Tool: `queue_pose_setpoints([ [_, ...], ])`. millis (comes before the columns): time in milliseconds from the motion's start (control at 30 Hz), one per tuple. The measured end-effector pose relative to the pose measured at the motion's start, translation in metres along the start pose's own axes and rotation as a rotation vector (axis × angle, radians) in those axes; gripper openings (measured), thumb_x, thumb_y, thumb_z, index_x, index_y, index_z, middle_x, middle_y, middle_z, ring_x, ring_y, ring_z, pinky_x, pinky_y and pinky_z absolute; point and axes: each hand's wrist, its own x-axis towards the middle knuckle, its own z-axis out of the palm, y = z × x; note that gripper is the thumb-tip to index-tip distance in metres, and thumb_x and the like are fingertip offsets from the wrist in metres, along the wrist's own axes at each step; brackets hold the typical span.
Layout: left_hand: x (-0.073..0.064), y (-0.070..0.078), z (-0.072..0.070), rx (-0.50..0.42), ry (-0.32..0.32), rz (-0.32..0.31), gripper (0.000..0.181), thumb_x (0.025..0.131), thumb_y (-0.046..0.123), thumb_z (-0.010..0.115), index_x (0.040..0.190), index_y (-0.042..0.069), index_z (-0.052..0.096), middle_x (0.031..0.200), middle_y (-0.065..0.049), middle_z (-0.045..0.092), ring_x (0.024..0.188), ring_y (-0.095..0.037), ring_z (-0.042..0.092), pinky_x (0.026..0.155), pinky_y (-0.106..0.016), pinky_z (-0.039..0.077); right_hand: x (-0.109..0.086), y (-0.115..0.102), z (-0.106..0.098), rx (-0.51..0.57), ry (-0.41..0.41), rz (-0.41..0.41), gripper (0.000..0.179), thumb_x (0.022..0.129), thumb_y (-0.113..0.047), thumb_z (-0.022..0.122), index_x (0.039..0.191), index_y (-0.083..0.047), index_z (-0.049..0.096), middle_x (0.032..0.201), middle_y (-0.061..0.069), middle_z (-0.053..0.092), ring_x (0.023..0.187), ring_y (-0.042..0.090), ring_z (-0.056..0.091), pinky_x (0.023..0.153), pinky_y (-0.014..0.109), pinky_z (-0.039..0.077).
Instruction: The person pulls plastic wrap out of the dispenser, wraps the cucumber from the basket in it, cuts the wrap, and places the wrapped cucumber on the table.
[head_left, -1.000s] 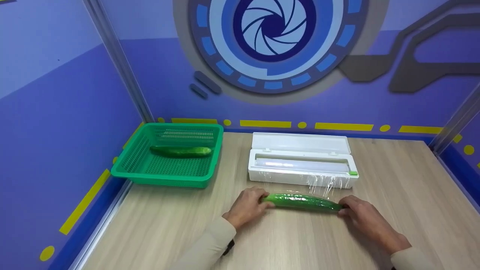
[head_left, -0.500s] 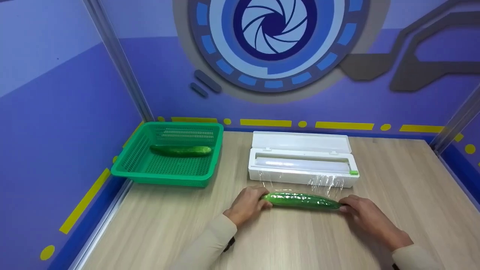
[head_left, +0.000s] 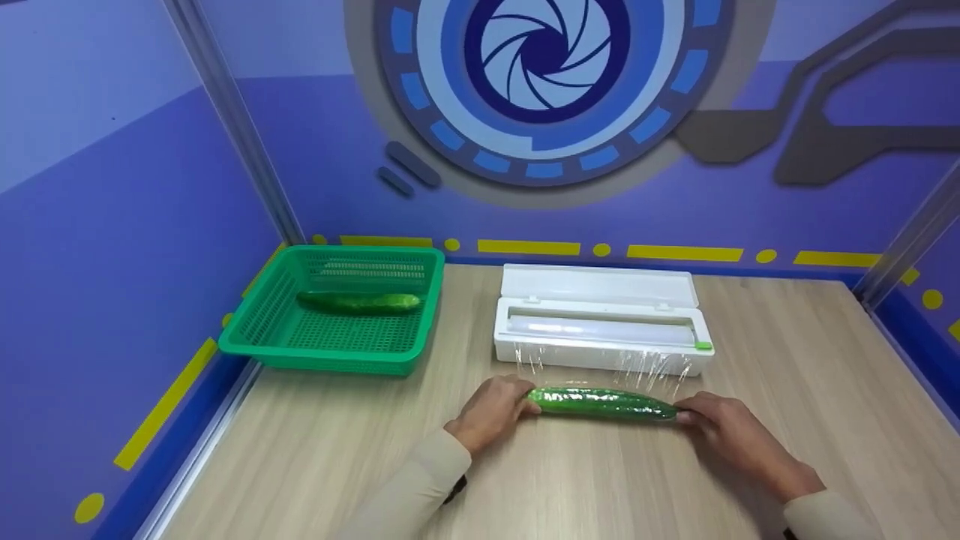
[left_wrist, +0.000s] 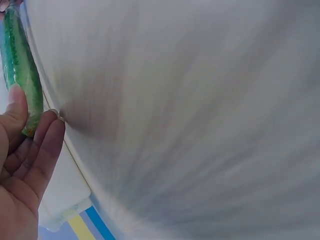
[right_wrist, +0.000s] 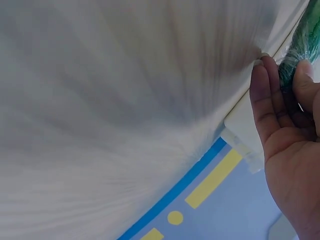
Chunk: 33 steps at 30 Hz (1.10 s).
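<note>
Left hand pinches pale end of film-wrapped cucumber; right hand pinches its dark tip. Cucumber lies crosswise at desk, just in front of white box, lid flipped back, film roll inside. Clear film drapes down box front. Second cucumber in green basket, left of box.

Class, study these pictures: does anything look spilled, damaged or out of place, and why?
Nothing looks spilled or damaged. Only the clear film seems untidy: it shows wrinkles, not a smooth sheet, at the front of the white box. The held cucumber looks intact.
</note>
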Motion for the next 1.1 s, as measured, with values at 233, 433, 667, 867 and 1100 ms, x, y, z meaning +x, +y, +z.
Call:
queue_pose_setpoints([
  [233,0.003,0.005,-0.001,0.202,-0.036,0.059,0.027,0.096,0.037,0.072,0.09,0.01,0.073,0.08,0.001,0.065,0.077,-0.009,0.067,0.067,-0.02,0.053,0.001,-0.006,-0.005,-0.025,-0.026,0.072,0.029,0.096,-0.009,0.079,0.122,0.0,0.075,0.108,0.003,0.077,0.099,0.017,0.071,0.085,0.044,0.059],
  [433,0.003,0.009,-0.001,0.331,-0.075,0.083,0.03,0.097,0.039,0.071,0.097,0.009,0.076,0.084,0.0,0.066,0.081,-0.01,0.069,0.068,-0.019,0.054,0.004,-0.01,-0.005,-0.043,-0.047,0.171,0.019,0.098,-0.005,0.076,0.117,-0.005,0.072,0.108,0.003,0.076,0.097,0.018,0.071,0.083,0.046,0.058],
  [667,0.005,0.011,-0.003,0.419,-0.15,0.082,0.03,0.095,0.038,0.073,0.106,0.01,0.078,0.091,0.0,0.066,0.084,-0.01,0.066,0.072,-0.022,0.054,0.003,-0.01,-0.005,-0.011,-0.039,0.227,0.016,0.105,-0.027,0.07,0.115,-0.015,0.075,0.109,-0.006,0.072,0.101,0.016,0.068,0.087,0.049,0.057],
  [867,0.005,0.014,-0.005,0.452,-0.185,0.079,0.031,0.097,0.036,0.072,0.111,0.009,0.077,0.097,-0.001,0.068,0.088,-0.011,0.068,0.077,-0.023,0.055,0.005,-0.009,-0.008,0.002,0.064,0.264,0.025,0.104,-0.025,0.073,0.118,-0.005,0.073,0.112,0.005,0.072,0.098,0.024,0.069,0.084,0.05,0.057],
  [1100,0.006,0.014,-0.006,0.449,-0.189,0.089,0.029,0.096,0.035,0.073,0.109,0.009,0.077,0.099,-0.001,0.069,0.09,-0.011,0.069,0.079,-0.023,0.056,0.016,0.001,-0.018,0.059,0.277,0.323,0.049,0.101,-0.017,0.076,0.138,0.008,0.055,0.123,0.023,0.06,0.102,0.036,0.065,0.084,0.05,0.058],
])
